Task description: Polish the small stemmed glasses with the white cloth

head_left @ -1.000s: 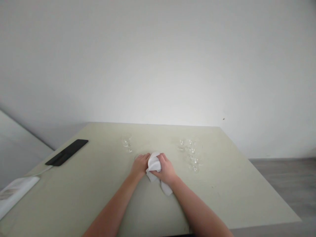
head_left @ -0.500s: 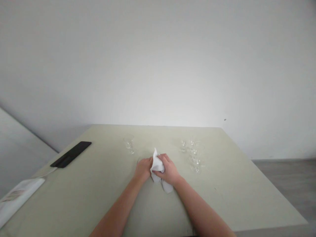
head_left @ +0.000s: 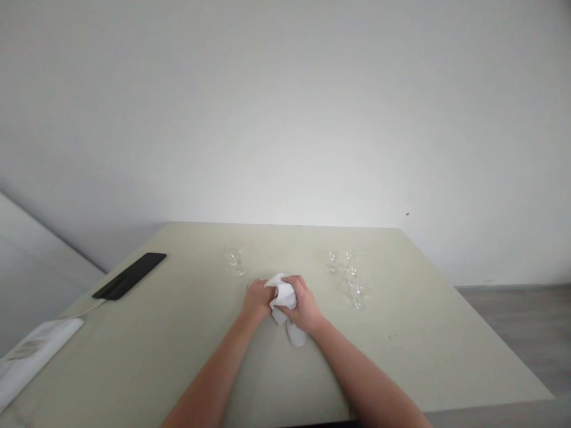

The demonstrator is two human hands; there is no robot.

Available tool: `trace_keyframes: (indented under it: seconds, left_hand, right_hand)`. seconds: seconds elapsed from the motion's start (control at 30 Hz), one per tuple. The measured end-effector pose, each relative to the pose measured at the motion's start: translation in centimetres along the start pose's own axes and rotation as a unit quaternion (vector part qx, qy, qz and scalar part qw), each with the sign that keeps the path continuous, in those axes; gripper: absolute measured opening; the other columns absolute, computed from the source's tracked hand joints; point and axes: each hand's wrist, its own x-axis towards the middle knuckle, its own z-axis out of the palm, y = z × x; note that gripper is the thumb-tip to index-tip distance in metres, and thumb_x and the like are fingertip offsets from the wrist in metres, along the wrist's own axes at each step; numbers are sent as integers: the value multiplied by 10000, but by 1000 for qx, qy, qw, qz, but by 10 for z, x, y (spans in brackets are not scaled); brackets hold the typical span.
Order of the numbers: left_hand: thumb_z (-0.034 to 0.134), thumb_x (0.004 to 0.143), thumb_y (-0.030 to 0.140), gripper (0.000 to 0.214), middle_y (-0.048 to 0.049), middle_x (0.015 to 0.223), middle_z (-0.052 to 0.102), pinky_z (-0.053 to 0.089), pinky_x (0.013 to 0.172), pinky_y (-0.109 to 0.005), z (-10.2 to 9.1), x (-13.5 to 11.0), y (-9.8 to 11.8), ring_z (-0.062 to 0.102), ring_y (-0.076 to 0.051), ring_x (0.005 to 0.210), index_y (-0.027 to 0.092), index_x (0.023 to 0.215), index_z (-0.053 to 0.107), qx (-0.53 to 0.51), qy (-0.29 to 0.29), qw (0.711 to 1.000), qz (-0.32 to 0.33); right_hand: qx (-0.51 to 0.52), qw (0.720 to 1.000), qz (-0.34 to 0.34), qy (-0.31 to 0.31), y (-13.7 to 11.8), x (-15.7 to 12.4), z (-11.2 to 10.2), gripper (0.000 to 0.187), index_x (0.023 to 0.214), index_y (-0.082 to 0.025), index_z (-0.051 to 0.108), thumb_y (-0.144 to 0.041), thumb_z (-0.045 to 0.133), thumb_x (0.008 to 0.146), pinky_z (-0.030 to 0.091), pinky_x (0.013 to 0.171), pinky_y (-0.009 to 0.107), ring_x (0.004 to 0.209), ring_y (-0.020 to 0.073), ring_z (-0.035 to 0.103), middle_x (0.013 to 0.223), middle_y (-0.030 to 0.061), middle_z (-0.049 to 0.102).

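Over the middle of the table, my left hand (head_left: 257, 299) is closed around a clear glass (head_left: 249, 283); only a thin curved edge of it shows beyond the knuckles. My right hand (head_left: 305, 304) grips a crumpled white cloth (head_left: 284, 295) and presses it against what the left hand holds. One end of the cloth hangs down below the fingers. Both hands nearly touch, so most of the glass is hidden.
A clear stemmed glass (head_left: 234, 257) stands at the back left of the pale table (head_left: 134, 356). Several more clear glasses (head_left: 350, 272) are grouped right of my hands. Farther left lie a black flat object (head_left: 130, 276) and a white packet (head_left: 40, 351).
The cloth has shifted and bunched between my hands, its upper tip now folded over. My right hand has turned slightly; both hands stay close together.
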Motion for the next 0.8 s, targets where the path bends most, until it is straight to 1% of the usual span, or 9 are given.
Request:
trace_keyframes:
  seconds: [0.13, 0.2, 0.33, 0.43, 0.5, 0.57, 0.67, 0.73, 0.8]
  left_hand:
    - [491, 842, 174, 317, -119, 951, 679, 417, 900, -389, 5, -1, 4, 611, -250, 951, 156, 1140, 596, 46, 73, 995, 52]
    - [478, 859, 173, 377, -120, 991, 675, 435, 871, -360, 8, -1, 5, 619, -231, 939, 155, 1231, 538, 46, 62, 995, 59]
    - [493, 877, 230, 311, -79, 973, 691, 453, 729, -290, 9, -3, 3, 647, -204, 856, 189, 1179, 555, 11, -27, 1000, 11]
    - [521, 867, 252, 207, -66, 900, 699, 447, 717, -286, 6, -3, 1, 653, -209, 844, 193, 1039, 620, -7, -50, 999, -12]
    - [510, 861, 207, 189, -82, 917, 696, 446, 784, -312, 5, -2, 2, 642, -223, 901, 185, 999, 637, 7, -19, 1000, 3]
    - [474, 869, 171, 233, -100, 947, 688, 437, 839, -350, 4, -1, 4, 625, -236, 932, 172, 1043, 628, 34, 28, 999, 21]
    - [453, 887, 196, 256, -108, 942, 678, 429, 844, -378, 2, 0, 7, 612, -249, 923, 163, 1089, 608, 64, 62, 995, 38]
    - [457, 884, 199, 234, -104, 907, 677, 427, 824, -374, 1, 1, 7, 616, -252, 906, 164, 1056, 613, 73, 47, 995, 38]
    - [476, 866, 184, 237, -99, 859, 680, 430, 778, -362, 1, 1, 6, 629, -249, 852, 152, 1062, 606, 79, 6, 996, 27]
  right_hand:
    - [78, 991, 110, 19, 9, 2, 3, 327, 1109, -176, 568, -343, 618, 832, 498, 822, 348, 897, 216, 602, 990, 54, 641]
    - [82, 988, 134, 6, 12, 1, 2, 252, 1020, -163, 596, -363, 565, 868, 504, 749, 333, 797, 204, 603, 888, 41, 646]
    - [-37, 999, 12, -26, 7, 0, -6, 404, 1113, -195, 595, -321, 719, 749, 473, 869, 370, 961, 243, 578, 1054, 79, 612]
    - [-71, 996, -52, -32, 0, 1, -7, 506, 1200, -227, 575, -311, 739, 729, 420, 982, 392, 1131, 263, 509, 1221, 111, 530]
    - [-32, 999, -6, -8, 2, 2, -3, 482, 1190, -226, 574, -329, 723, 744, 436, 964, 386, 1086, 248, 538, 1172, 95, 558]
    - [61, 994, 88, 13, 9, 3, 3, 410, 1149, -203, 580, -384, 669, 792, 469, 907, 368, 987, 227, 581, 1069, 69, 614]
    - [194, 957, 213, 14, 20, 3, 10, 379, 1028, -157, 618, -492, 544, 867, 495, 802, 337, 855, 215, 606, 927, 56, 658]
    - [205, 953, 221, 1, 23, 2, 10, 380, 967, -148, 630, -501, 523, 877, 496, 759, 329, 806, 213, 603, 870, 53, 656]
    - [144, 977, 155, -11, 19, 1, 6, 302, 968, -159, 630, -435, 575, 860, 493, 790, 336, 841, 216, 597, 908, 56, 646]
